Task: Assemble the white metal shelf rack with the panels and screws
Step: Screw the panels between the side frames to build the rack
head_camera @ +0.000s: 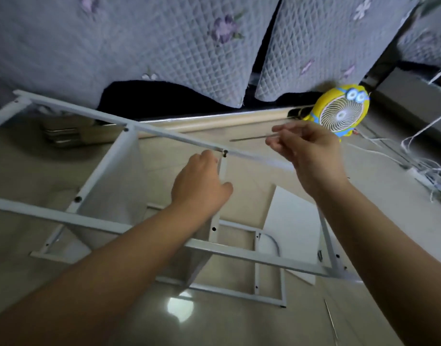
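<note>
The white metal shelf rack (64,216) lies on its side on the tiled floor, its long rails running left to right. My left hand (202,183) grips an upright white panel edge just under the upper rail (169,134), beside a dark screw (225,153) seated in that rail. My right hand (312,153) is raised above and to the right of the screw and pinches a thin metal hex key (249,138), whose shaft points left. A second white panel (119,181) is fixed between the rails further left.
A loose white frame part (269,248) and a white sheet (294,221) lie on the floor under the rack. A yellow cartoon fan (342,111) stands at the back right, with white cables (424,168) beyond it. Quilted grey bedding (164,46) hangs behind.
</note>
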The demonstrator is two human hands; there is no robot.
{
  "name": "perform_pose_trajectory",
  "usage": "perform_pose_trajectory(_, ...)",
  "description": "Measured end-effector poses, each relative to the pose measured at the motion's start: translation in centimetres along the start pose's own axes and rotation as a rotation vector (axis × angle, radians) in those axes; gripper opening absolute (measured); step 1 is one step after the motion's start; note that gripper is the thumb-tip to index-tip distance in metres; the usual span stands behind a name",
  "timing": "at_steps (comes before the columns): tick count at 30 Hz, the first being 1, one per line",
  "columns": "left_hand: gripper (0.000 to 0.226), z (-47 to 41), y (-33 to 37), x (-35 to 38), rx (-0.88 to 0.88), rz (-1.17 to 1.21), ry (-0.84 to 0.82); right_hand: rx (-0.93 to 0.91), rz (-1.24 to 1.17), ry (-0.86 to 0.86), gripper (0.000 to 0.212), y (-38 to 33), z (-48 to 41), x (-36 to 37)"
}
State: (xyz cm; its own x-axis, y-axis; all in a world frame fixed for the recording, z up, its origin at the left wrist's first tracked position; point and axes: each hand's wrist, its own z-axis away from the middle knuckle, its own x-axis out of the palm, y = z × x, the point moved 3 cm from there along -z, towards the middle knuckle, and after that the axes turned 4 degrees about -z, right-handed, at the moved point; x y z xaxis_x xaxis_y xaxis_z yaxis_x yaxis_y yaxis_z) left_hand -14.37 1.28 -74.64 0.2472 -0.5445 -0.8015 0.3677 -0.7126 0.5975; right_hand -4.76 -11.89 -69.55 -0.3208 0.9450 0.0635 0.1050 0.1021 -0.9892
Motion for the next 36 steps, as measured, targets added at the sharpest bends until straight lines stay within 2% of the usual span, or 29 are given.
perform_pose_trajectory(4, 0.042, -0.3, 0.3, 0.2, 0.066, 0.054, 0.034, -0.243, 0.194, 0.008, 0.02, -0.6, 0.3, 2.0)
perform_pose_trajectory(9, 0.042, -0.6, -0.2, 0.0, 0.058, 0.134, 0.031, -0.38, 0.434, -0.074, 0.01, -1.4, -0.4, 3.9)
perform_pose_trajectory(24, 0.042, -0.2, 0.1, 0.1, 0.019, 0.208, -0.02, -0.39, 0.479, -0.186, 0.012, -1.6, -1.0, 5.2)
perform_pose_trajectory(33, 0.03, 0.2, -0.1, 0.0, -0.037, 0.283, 0.003, -0.379, 0.542, -0.267, 0.018, -1.5, -1.2, 5.9)
perform_pose_trajectory(36, 0.028, 0.4, -0.2, -0.1, -0.043, 0.298, 0.001, -0.383, 0.501, -0.247, 0.016, -1.7, -1.2, 5.7)
